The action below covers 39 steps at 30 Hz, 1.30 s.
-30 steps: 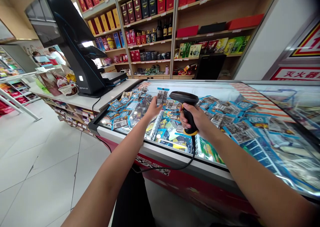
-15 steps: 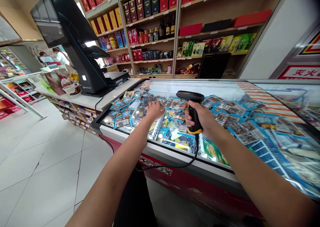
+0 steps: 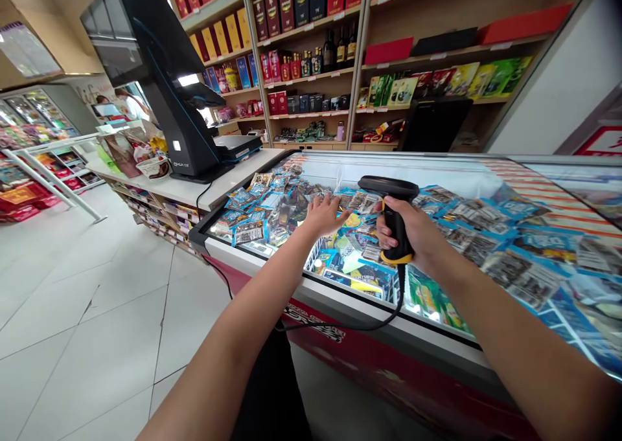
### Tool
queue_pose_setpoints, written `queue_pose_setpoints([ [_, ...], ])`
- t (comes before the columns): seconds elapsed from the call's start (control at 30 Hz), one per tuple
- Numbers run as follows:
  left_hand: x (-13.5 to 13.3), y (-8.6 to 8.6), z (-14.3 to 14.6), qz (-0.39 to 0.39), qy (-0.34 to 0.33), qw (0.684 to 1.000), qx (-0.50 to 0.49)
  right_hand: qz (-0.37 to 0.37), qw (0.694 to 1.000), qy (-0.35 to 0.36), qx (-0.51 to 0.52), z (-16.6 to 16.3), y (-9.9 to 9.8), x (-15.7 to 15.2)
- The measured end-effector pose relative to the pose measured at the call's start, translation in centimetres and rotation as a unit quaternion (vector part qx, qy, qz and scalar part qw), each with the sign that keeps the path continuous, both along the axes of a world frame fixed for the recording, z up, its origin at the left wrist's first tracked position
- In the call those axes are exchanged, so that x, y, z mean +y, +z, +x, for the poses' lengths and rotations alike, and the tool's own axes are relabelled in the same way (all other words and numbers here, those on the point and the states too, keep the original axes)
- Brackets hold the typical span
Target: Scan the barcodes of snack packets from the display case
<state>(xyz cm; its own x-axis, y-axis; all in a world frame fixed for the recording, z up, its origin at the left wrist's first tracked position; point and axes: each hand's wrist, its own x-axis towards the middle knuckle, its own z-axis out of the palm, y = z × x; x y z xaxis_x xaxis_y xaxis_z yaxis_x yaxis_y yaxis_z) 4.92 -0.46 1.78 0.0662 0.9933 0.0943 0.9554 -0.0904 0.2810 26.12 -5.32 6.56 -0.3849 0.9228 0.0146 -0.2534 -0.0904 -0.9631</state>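
Note:
My right hand (image 3: 413,230) is wrapped round the grip of a black and yellow barcode scanner (image 3: 389,187), held above the freezer's glass top. The scanner's black cable (image 3: 399,293) hangs down and loops to the left along the freezer front. My left hand (image 3: 324,215) reaches out with its fingers spread and the thumb apart, over a clear plastic bag of snacks (image 3: 286,217). Whether its fingertips touch anything, I cannot tell. Blue-edged snack packets (image 3: 250,232) lie left of that hand, and more such packets (image 3: 479,211) lie right of the scanner.
The chest freezer (image 3: 413,357) has a red front and holds wrapped goods under its glass. A counter (image 3: 218,193) at the left bears a checkout terminal (image 3: 187,127). Shelves (image 3: 311,75) with boxes and bottles stand behind. People (image 3: 131,104) are far off at the left.
My left hand has opened, its fingers and thumb now spread. The view has shifted, so the scene sits slightly further right. The scanner stays in my right hand.

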Motion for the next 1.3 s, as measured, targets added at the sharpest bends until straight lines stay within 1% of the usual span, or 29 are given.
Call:
queue_pose_setpoints([
  [0.1,0.2,0.4,-0.8,0.003,0.031,0.999,-0.021,-0.008,1.000,-0.003,-0.010,0.2,-0.1,0.1],
  [0.17,0.3,0.8,-2.0,0.013,0.078,0.996,-0.032,-0.010,1.000,-0.003,-0.015,0.3,-0.3,0.2],
  [0.23,0.5,1.1,-3.8,0.039,0.160,0.986,-0.033,-0.011,1.000,-0.005,-0.017,0.4,-0.4,0.3],
  [0.3,0.8,1.3,-5.7,0.062,0.257,0.964,-0.035,-0.013,1.000,-0.006,-0.019,0.4,-0.4,0.3],
  [0.33,1.0,1.2,-6.6,0.061,0.296,0.952,-0.042,-0.013,1.000,-0.006,-0.020,0.4,-0.4,0.3],
  [0.4,1.4,0.9,-7.8,0.040,0.332,0.941,-0.051,-0.015,1.000,-0.004,-0.020,0.4,-0.4,0.3],
  [0.47,1.7,0.5,-8.3,0.033,0.326,0.943,-0.055,-0.018,1.000,-0.002,-0.022,0.4,-0.4,0.2],
  [0.57,1.9,0.1,-8.1,0.063,0.309,0.947,-0.055,-0.016,1.000,-0.005,-0.023,0.3,-0.3,0.2],
  [0.67,1.7,0.1,-7.8,0.112,0.295,0.947,-0.065,-0.007,1.000,-0.006,-0.020,0.2,-0.1,0.0],
  [0.73,1.7,0.4,-7.8,0.163,0.271,0.943,-0.102,-0.008,1.000,-0.008,-0.022,0.1,0.1,-0.1],
  [0.77,1.8,0.5,-7.8,0.194,0.253,0.938,-0.138,-0.009,1.000,-0.009,-0.024,0.1,0.2,-0.1],
  [0.8,1.9,0.6,-7.7,0.224,0.235,0.928,-0.185,-0.012,1.000,-0.011,-0.027,0.1,0.3,-0.2],
  [0.87,2.2,0.8,-7.3,0.263,0.198,0.892,-0.308,-0.015,0.999,-0.013,-0.028,0.0,0.4,-0.3],
  [0.9,2.4,0.8,-7.0,0.265,0.180,0.870,-0.376,-0.016,0.999,-0.012,-0.028,0.0,0.4,-0.3],
  [0.97,2.7,0.6,-6.0,0.238,0.146,0.820,-0.499,-0.015,0.999,-0.010,-0.028,0.0,0.4,-0.3],
  [1.03,2.7,0.4,-5.0,0.208,0.114,0.780,-0.580,-0.010,1.000,-0.009,-0.027,0.0,0.4,-0.3],
  [1.1,2.7,0.1,-4.1,0.192,0.095,0.753,-0.622,-0.004,1.000,-0.007,-0.026,0.1,0.3,-0.2],
  [1.17,2.5,-0.1,-3.5,0.182,0.085,0.737,-0.645,0.000,1.000,0.000,-0.024,0.1,0.2,-0.2],
  [1.3,2.3,0.0,-3.2,0.167,0.076,0.725,-0.664,-0.006,0.999,0.012,-0.033,0.1,0.0,-0.1],
])
